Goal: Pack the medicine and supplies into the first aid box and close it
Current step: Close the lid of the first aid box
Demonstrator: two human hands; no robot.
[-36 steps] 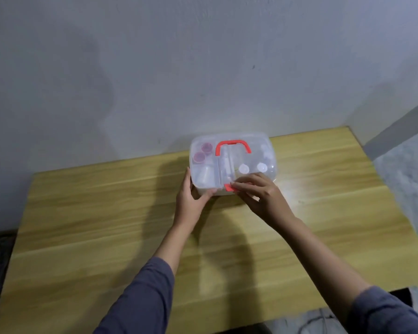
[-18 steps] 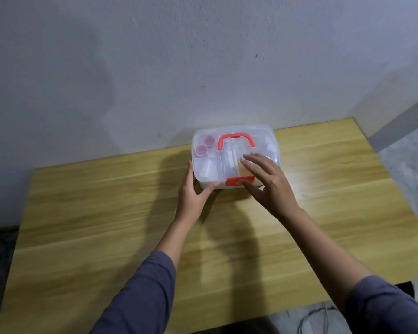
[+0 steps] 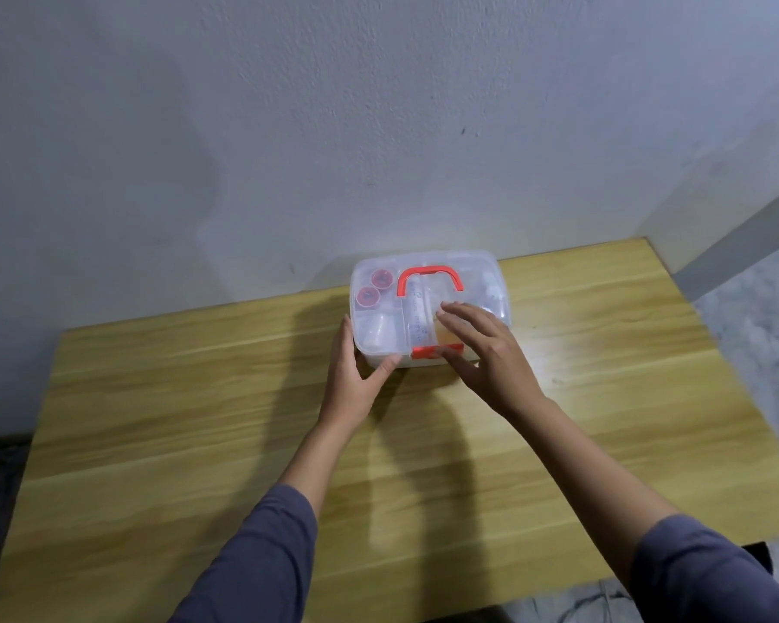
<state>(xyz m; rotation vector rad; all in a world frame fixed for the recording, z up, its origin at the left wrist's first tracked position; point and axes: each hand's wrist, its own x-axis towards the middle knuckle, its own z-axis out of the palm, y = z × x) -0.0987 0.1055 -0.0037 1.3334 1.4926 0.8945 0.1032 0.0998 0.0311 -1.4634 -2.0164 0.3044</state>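
A clear plastic first aid box (image 3: 381, 335) with its lid down stands near the far edge of the wooden table (image 3: 199, 442). It has a red handle (image 3: 428, 278) lying flat on the lid and a red latch (image 3: 428, 351) at the front. Through the lid I see two red-capped jars (image 3: 374, 287), a syringe and white bottles. My left hand (image 3: 356, 375) cups the box's front left corner. My right hand (image 3: 486, 353) lies flat, fingers spread, over the lid's front right part and the latch.
A grey-white wall (image 3: 378, 128) rises right behind the box. The table's right edge (image 3: 711, 335) borders a grey speckled floor. Dark floor shows at the table's left. My two blue-grey sleeves reach in from the bottom.
My right hand moved from pinching the latch to lying flat over the lid. The latch now sits flat against the box front. My left hand kept its grip on the corner.
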